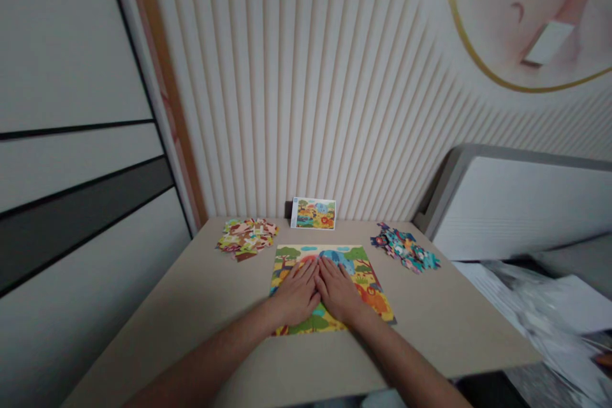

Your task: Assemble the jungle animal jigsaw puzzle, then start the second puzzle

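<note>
Your L hand (297, 293) & R hand (340, 290) lie flat w/ fingers extended, gripping nothing, palms down on the puzzle (329, 322), mid-table (215, 306). Beyond it: L pile of pieces (247, 236), R pile of pieces (406, 248), ref. card (313, 213) upright by the ribbed wall (287, 76).

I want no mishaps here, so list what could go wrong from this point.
The left hand and right hand lie flat on the puzzle; a sideways push might shift it. The bluish pieces, near the table's side, could get knocked off. The upright picture card might topple.
</note>
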A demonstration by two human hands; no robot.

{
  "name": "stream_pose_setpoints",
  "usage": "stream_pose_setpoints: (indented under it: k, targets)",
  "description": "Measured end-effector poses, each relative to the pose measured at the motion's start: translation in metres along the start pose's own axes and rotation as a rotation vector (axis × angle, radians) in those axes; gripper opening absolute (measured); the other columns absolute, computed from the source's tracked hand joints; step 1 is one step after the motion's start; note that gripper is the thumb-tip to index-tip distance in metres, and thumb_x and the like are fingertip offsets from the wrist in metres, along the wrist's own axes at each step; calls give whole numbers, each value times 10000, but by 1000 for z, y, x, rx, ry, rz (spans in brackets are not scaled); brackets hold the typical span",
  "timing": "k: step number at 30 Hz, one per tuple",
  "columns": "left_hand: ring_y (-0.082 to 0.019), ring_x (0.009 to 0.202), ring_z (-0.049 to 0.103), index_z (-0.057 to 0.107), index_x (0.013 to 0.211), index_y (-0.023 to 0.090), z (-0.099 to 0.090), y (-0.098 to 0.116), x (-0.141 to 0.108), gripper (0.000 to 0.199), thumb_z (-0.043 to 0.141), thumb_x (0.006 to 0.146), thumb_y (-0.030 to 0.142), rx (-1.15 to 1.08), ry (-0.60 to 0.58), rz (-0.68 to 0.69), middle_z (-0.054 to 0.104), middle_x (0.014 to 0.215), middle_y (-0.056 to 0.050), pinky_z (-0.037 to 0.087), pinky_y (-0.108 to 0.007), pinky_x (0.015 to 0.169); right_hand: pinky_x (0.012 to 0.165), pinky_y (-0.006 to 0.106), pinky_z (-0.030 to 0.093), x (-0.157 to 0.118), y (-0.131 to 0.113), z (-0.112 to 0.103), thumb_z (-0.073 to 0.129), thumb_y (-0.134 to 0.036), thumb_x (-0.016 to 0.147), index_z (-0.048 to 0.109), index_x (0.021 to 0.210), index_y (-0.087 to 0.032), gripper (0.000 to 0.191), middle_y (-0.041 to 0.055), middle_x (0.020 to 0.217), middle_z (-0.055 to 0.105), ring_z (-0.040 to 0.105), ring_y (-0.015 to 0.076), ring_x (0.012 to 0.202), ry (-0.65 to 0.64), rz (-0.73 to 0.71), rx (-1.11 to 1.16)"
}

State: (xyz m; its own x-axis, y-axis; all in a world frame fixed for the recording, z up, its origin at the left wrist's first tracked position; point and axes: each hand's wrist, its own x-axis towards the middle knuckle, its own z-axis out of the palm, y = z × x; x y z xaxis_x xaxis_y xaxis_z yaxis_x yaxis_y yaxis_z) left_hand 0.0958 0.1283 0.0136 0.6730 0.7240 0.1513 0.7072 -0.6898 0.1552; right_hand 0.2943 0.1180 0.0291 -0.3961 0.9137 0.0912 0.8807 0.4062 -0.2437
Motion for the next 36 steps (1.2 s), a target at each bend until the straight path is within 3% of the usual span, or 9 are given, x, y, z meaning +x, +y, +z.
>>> stream_pose_setpoints:
  k: [3,8,12,19,24,27,30,33,36]
  targets:
    - [-279,1587,208,233,1656,186,0,-18,-16,686,249,1087,568,-19,-13,7,220,1708,-114,160,-482,1294,1280,493,157,-12,13,-4,209,-540,1085,332,1633,-227,644,82,1708,249,219,243,1586,-20,29,-3]
    - [-267,1582,230,164,1670,248,-10,-71,-76,700,299,1077,595,-30,16,-33,201,1718,-79,226,-455,1280,1281,491,154,-49,80,-17,218,-565,1071,304,1642,-210,678,85,1714,229,207,245,1589,-28,208,-61]
    - [-281,1584,224,131,1674,244,-10,-83,-107,720,323,1071,588,13,33,-68,181,1720,-84,208,-476,1286,1285,488,155,-71,108,-14,177,-599,1061,225,1662,-197,724,77,1720,208,198,235,1592,-5,244,-72]
    - [-274,1587,211,190,1663,181,-11,-78,-89,680,247,1088,541,37,-7,-91,203,1713,-110,215,-469,1285,1287,494,137,-59,107,-5,165,-600,1053,220,1658,-130,767,111,1717,191,184,245,1595,-4,262,-105]
    - [-275,1585,218,208,1662,181,-6,-83,-78,695,254,1083,562,23,26,-95,231,1706,-122,204,-469,1286,1281,529,121,-46,114,-13,160,-590,1055,218,1659,-141,755,120,1715,199,192,254,1593,-38,252,-131]
    - [-272,1585,223,223,1658,169,-6,-80,-78,711,252,1078,578,31,30,-120,231,1707,-125,203,-456,1286,1278,568,43,-37,98,-22,180,-590,1060,279,1648,-175,727,116,1708,235,191,285,1591,-9,235,-171]
    - [-269,1582,232,230,1658,189,-9,-77,-78,702,263,1074,578,38,47,-133,245,1707,-111,203,-457,1283,1284,550,20,-24,55,-23,183,-576,1073,280,1650,-224,683,81,1724,189,153,271,1600,26,82,-132]
    - [-261,1582,236,247,1654,186,-10,-75,-78,687,263,1078,562,40,47,-131,243,1709,-107,191,-453,1288,1292,519,76,-11,6,-13,186,-578,1080,204,1666,-272,661,43,1728,178,138,239,1603,-45,-97,-12]
    - [-263,1582,235,262,1650,191,-9,-75,-78,679,264,1080,560,39,52,-132,247,1709,-106,191,-457,1289,1287,548,71,-6,-19,-5,244,-600,1071,227,1663,-239,693,79,1724,181,107,275,1607,-113,-128,25]
